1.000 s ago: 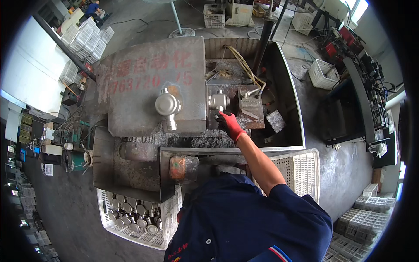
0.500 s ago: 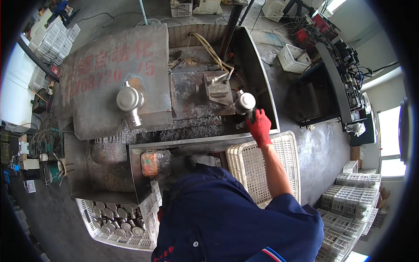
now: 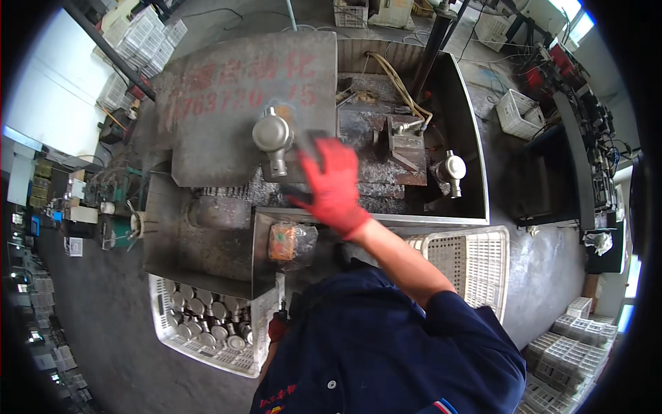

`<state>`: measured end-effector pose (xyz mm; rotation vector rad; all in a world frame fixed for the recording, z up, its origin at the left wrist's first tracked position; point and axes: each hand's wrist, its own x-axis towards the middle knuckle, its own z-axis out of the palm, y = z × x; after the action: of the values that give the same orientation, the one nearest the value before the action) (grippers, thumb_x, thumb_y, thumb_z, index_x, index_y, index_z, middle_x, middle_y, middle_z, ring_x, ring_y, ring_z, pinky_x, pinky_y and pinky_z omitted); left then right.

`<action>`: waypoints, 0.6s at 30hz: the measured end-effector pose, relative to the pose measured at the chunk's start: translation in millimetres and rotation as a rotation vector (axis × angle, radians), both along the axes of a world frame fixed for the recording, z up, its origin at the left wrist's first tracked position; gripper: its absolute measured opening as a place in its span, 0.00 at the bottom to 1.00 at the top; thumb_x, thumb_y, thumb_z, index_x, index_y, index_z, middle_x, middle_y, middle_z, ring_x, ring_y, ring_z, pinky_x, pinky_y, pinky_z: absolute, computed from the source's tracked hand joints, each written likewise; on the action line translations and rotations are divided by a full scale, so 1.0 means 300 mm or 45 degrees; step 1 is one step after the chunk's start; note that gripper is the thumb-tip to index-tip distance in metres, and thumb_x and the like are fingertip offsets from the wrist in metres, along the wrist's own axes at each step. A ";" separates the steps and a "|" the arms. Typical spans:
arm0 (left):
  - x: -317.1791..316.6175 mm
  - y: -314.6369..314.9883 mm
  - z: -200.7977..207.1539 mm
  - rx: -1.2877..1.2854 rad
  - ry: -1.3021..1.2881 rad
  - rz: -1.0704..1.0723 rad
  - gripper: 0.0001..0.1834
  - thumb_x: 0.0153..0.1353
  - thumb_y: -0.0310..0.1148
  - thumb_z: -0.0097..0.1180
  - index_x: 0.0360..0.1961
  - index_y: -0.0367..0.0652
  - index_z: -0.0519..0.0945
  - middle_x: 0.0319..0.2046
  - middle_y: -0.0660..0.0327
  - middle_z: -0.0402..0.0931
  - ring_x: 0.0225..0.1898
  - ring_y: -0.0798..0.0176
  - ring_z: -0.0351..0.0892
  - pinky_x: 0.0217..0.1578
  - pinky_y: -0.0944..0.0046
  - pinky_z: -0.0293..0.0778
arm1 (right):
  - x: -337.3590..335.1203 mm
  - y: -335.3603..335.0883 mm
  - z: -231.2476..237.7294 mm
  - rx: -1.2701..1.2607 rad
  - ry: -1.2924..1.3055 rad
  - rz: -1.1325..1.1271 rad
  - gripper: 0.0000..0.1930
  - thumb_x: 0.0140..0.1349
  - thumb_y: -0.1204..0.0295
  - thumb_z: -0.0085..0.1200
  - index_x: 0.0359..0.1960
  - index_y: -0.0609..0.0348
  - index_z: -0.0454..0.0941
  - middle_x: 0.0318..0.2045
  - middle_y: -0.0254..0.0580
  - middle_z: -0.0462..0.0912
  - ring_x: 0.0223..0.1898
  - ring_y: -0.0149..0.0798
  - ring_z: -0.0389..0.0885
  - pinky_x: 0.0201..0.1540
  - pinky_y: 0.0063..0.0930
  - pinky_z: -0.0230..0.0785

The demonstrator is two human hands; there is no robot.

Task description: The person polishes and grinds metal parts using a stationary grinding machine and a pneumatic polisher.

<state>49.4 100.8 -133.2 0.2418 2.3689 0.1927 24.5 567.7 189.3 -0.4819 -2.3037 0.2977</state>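
Observation:
My right hand (image 3: 332,183), in a red glove with dark fingertips, reaches over the machine with its fingers spread and nothing in them. Just to its left, a silvery metal fitting (image 3: 272,133) with a round cap and pipe stubs lies on the grey metal cover plate (image 3: 227,103). A similar fitting (image 3: 452,168) sits in the trough at the right. Low beside the crate of fittings, my gloved left hand (image 3: 278,327) shows only in part next to my body. Its fingers are hidden.
A white plastic crate (image 3: 256,331) holds several metal fittings at lower left. Another white crate (image 3: 500,276) stands at right, against the trough's metal rim (image 3: 476,131). A fixture block (image 3: 407,146) with hoses (image 3: 396,76) sits inside. A plastic-wrapped orange bundle (image 3: 283,243) lies nearby.
My right hand has let go of the fitting at the trough's right and swung left toward the one on the cover plate. The view has turned, and part of my left glove now shows.

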 end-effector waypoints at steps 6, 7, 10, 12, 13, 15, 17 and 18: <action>0.054 -0.071 0.094 0.108 0.165 0.030 0.34 0.47 0.52 0.74 0.47 0.42 0.75 0.38 0.46 0.85 0.42 0.38 0.84 0.42 0.44 0.79 | -0.205 -0.004 -0.068 -0.027 0.019 0.030 0.39 0.52 0.54 0.68 0.66 0.53 0.69 0.62 0.53 0.70 0.61 0.56 0.70 0.61 0.55 0.63; 0.063 -0.057 0.123 0.105 0.158 0.032 0.34 0.47 0.52 0.74 0.47 0.42 0.75 0.38 0.46 0.85 0.42 0.38 0.84 0.42 0.44 0.79 | -0.160 0.028 -0.086 -0.118 -0.042 -0.040 0.37 0.54 0.54 0.67 0.63 0.54 0.71 0.59 0.52 0.74 0.57 0.54 0.76 0.58 0.50 0.70; 0.056 -0.009 0.211 0.166 0.233 0.154 0.30 0.48 0.49 0.73 0.45 0.42 0.75 0.37 0.47 0.84 0.41 0.39 0.84 0.40 0.44 0.77 | -0.123 0.116 -0.094 -0.257 -0.200 -0.008 0.30 0.56 0.57 0.66 0.58 0.55 0.73 0.48 0.47 0.80 0.46 0.50 0.82 0.44 0.43 0.76; 0.074 0.001 0.246 0.159 0.296 0.197 0.30 0.48 0.49 0.73 0.45 0.43 0.75 0.37 0.48 0.84 0.41 0.39 0.84 0.40 0.44 0.77 | -0.159 0.127 -0.088 -0.205 -0.191 0.036 0.28 0.56 0.59 0.65 0.56 0.55 0.74 0.43 0.47 0.80 0.43 0.51 0.83 0.40 0.42 0.76; 0.087 0.008 0.259 0.157 0.352 0.237 0.30 0.48 0.49 0.73 0.45 0.43 0.75 0.37 0.48 0.84 0.41 0.39 0.84 0.40 0.44 0.77 | -0.170 0.126 -0.085 -0.148 -0.187 0.074 0.25 0.57 0.61 0.65 0.55 0.56 0.75 0.39 0.47 0.80 0.40 0.51 0.83 0.36 0.42 0.76; 0.077 0.046 0.308 0.210 0.367 0.240 0.29 0.47 0.46 0.74 0.45 0.44 0.75 0.37 0.49 0.83 0.41 0.40 0.83 0.39 0.43 0.76 | -0.149 0.157 -0.096 -0.232 -0.105 0.048 0.24 0.58 0.62 0.65 0.55 0.56 0.75 0.40 0.45 0.81 0.38 0.48 0.84 0.35 0.39 0.76; 0.078 0.091 0.360 0.262 0.388 0.269 0.28 0.47 0.42 0.75 0.46 0.45 0.76 0.36 0.50 0.83 0.39 0.41 0.83 0.39 0.44 0.76 | -0.115 0.172 -0.105 -0.294 -0.026 0.049 0.23 0.60 0.64 0.65 0.55 0.57 0.75 0.40 0.43 0.82 0.36 0.45 0.85 0.34 0.36 0.76; 0.079 0.101 0.378 0.310 0.391 0.254 0.27 0.47 0.39 0.76 0.46 0.45 0.76 0.35 0.51 0.83 0.39 0.42 0.83 0.39 0.45 0.76 | -0.080 0.170 -0.116 -0.831 0.141 0.083 0.23 0.60 0.67 0.65 0.56 0.59 0.75 0.42 0.46 0.83 0.37 0.44 0.86 0.37 0.35 0.76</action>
<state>73.1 131.2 -19.7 0.1576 2.6742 0.5776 0.4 618.7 154.7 -0.6843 -2.0804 1.0947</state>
